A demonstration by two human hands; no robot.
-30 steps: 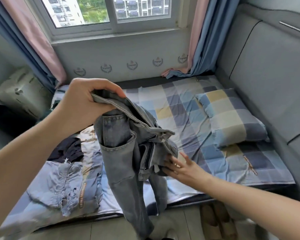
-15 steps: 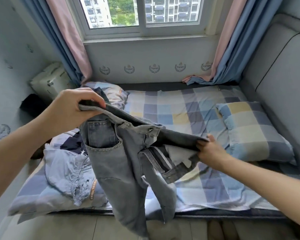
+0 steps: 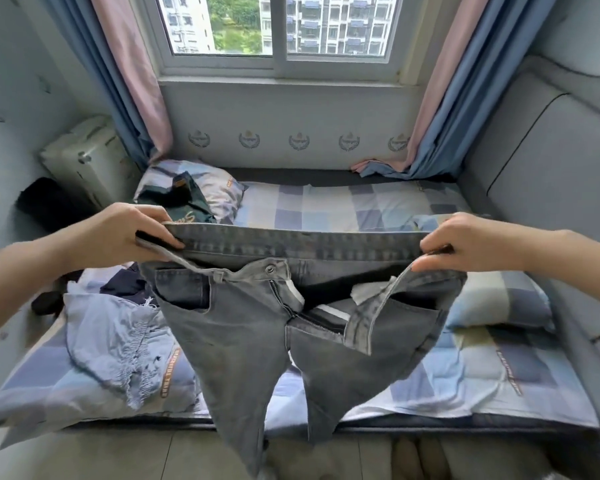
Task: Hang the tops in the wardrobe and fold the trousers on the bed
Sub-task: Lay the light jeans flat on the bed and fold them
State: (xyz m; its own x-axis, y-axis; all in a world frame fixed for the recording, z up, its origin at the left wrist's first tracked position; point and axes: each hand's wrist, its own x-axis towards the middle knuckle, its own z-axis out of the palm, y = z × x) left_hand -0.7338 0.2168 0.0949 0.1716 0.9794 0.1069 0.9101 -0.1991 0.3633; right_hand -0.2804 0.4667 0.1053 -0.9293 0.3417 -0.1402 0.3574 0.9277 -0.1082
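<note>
A pair of grey denim jeans [image 3: 257, 327] with the fly unzipped and the waist button undone hangs in the air above the near edge of the bed [image 3: 361, 209], which is covered in a blue, white and yellow checked sheet. The left hand [image 3: 118, 237] pinches the left end of the waistband, thumb on the near side and fingers curled behind it; the right hand [image 3: 471, 244] pinches the right end the same way, so each grip is closed on the denim and the back of the waistband is stretched flat between them. The front flaps sag open, showing the zip and white pocket lining, and the two legs dangle down past the near edge of the bed towards the floor. On the bed near its near left corner lies a pale blue ripped denim garment [image 3: 118, 344], with a dark navy garment [image 3: 125, 285] just behind it. A dark green top with lettering [image 3: 184, 202] rests on a checked pillow [image 3: 219, 188] at the far left corner. Another checked pillow [image 3: 499, 299] lies along the right edge, partly hidden by the jeans.
</note>
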